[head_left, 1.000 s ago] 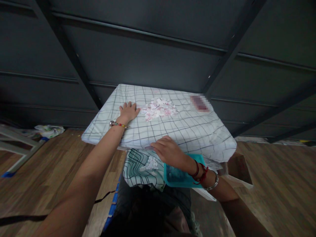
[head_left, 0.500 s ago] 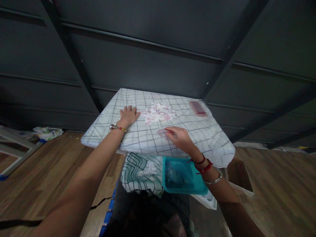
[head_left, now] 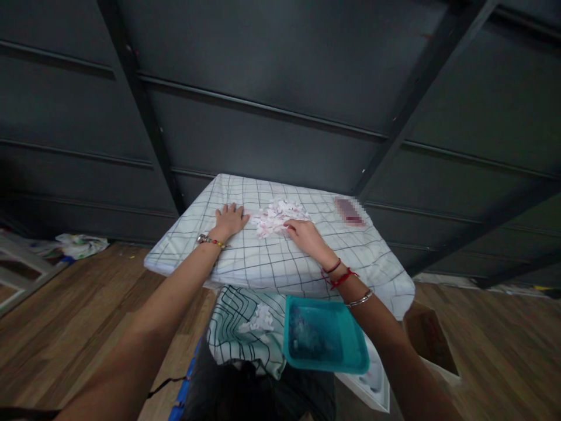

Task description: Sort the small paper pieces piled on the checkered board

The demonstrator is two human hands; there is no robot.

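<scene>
A dark panelled wall [head_left: 272, 143] — ribbed with rails [head_left: 263, 107] — is rising behind; wood-plank floor [head_left: 495, 339] is spreading below, a pale frame [head_left: 21, 253] standing left.

- The left hand [head_left: 231, 222] lies with fingers spread on a white, dark-gridded, cloth-covered tabletop [head_left: 249, 257].
- The right hand [head_left: 305, 237] has bent fingers at the near edge of a loose heap of white-and-pink paper scraps [head_left: 280, 210].
- Below the tabletop's near edge, a teal rectangular plastic tub [head_left: 356, 348] sits beside a green-and-white checked cloth [head_left: 234, 348] bearing small white scraps [head_left: 260, 318].
- A dark grey panelled wall [head_left: 263, 143] stands behind.
</scene>
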